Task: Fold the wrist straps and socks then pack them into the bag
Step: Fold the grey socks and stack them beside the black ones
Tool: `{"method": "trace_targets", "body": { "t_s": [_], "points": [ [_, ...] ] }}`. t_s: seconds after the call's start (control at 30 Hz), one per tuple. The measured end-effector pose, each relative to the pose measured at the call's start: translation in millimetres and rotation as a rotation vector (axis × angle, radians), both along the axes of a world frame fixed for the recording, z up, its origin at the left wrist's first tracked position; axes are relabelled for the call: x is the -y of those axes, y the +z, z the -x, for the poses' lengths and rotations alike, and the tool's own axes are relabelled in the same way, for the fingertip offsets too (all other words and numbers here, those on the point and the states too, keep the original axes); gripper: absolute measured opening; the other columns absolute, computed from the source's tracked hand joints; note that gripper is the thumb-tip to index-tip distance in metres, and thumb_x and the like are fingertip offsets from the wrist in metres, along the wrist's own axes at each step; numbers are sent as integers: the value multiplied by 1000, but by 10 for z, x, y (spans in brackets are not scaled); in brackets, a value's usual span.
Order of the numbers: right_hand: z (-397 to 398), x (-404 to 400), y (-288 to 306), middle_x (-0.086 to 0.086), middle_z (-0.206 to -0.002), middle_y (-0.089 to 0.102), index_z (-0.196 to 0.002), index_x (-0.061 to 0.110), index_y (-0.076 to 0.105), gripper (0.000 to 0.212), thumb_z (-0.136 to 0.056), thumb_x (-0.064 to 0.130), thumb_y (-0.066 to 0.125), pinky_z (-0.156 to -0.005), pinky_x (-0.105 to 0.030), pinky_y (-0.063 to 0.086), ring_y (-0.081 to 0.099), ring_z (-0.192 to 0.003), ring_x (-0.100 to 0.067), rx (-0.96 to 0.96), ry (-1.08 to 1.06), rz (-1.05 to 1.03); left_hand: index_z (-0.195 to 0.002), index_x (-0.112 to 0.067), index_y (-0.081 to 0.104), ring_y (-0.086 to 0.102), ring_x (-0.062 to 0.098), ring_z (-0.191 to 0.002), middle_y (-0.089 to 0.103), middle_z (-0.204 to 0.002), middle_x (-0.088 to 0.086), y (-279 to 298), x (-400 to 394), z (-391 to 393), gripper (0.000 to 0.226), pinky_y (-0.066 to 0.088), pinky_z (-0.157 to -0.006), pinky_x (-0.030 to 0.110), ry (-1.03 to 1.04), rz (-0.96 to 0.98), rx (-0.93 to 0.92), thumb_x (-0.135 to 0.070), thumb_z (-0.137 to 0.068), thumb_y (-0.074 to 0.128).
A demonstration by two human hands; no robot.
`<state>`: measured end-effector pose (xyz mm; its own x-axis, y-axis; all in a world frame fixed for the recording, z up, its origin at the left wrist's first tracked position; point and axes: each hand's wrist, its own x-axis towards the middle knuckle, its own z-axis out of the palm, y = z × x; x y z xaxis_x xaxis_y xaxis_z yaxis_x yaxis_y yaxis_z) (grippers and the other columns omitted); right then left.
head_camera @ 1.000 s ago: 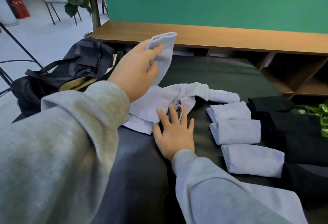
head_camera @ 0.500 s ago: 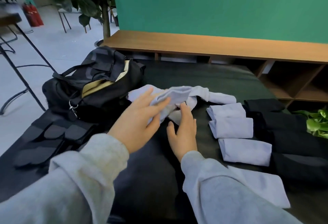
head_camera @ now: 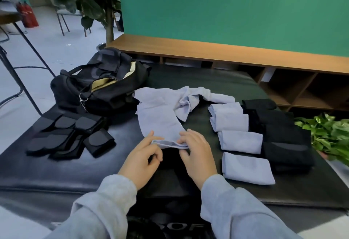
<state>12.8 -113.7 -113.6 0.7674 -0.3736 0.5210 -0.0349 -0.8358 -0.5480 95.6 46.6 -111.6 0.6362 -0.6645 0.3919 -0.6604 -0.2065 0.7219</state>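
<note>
A light blue sock (head_camera: 160, 119) lies stretched flat on the black mat (head_camera: 56, 172), its near end toward me. My left hand (head_camera: 141, 157) and my right hand (head_camera: 196, 153) each pinch a corner of that near end. More loose blue socks (head_camera: 190, 98) lie crumpled behind it. Several folded blue socks (head_camera: 239, 140) sit in a row to the right, with folded black socks (head_camera: 283, 136) beside them. Black wrist straps (head_camera: 68, 134) lie at the left. The black bag (head_camera: 105, 85) stands open at the back left.
A green potted plant (head_camera: 328, 134) sits off the mat's right edge. A wooden shelf unit (head_camera: 245, 53) runs behind the mat below a green wall. A dark table frame (head_camera: 24, 34) and a tree trunk (head_camera: 109, 23) stand at the left on the floor.
My left hand carried one blue sock down from the air and laid it flat toward me. Both hands moved to its near end and now pinch it.
</note>
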Motion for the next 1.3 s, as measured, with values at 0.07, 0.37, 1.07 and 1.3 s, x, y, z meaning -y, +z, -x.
{"method": "trace_targets", "body": {
  "t_s": [0.07,0.37,1.07,1.3],
  "points": [
    [138,-47,-22,1,-113,65,-87,16,62,24,-71,-2,66,-94,-40,44,50,-124,-21,-53,54,-19,-68,-38,47,19,-7,-137,47,-123,-24,-27,-66,62,48,28,-93,5,2,-28,-7,8,-82,56],
    [562,-271,-13,7,-98,63,-98,27,55,8,-91,32,58,-78,-34,48,57,-89,-14,-230,39,-309,-72,-26,31,44,3,-60,46,-66,-8,-61,-178,395,38,35,-57,14,199,-52,-130,1,-84,55],
    [192,-135,0,12,-98,55,-98,25,50,9,-97,31,44,-72,-29,42,52,-86,-11,-333,-236,-152,-106,-12,61,41,13,-110,44,-125,0,-159,46,347,33,40,-78,29,447,-166,36,8,-84,46],
    [206,-172,-26,13,-113,46,-111,28,60,24,-93,24,45,-75,-27,42,45,-103,-8,-330,-200,-78,-103,-16,67,28,7,-123,48,-127,-1,-226,44,331,26,38,-99,35,412,-182,85,-29,-82,58]
  ]
}}
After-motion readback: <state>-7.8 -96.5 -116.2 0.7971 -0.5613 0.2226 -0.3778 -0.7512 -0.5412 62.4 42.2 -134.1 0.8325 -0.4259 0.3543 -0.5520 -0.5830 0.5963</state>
